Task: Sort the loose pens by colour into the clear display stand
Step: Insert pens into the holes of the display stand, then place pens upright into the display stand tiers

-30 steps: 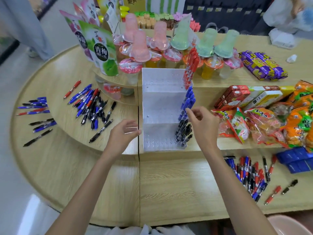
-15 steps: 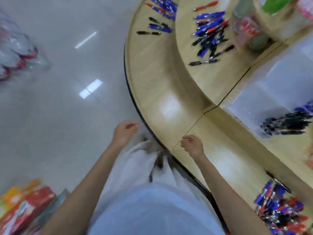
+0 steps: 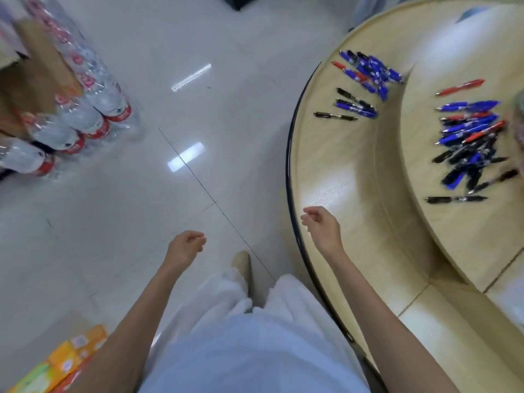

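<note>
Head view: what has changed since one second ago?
The view swung left and down; the stand is out of sight. Both hands drew back, empty: left hand over the floor, right hand over the table edge. The loose pens lie as before.

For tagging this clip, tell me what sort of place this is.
Most likely a small shop: wrapped packs of bottled water stand on the tiled floor, orange cartons sit there too, and a tiered round display table carries loose pens.
</note>
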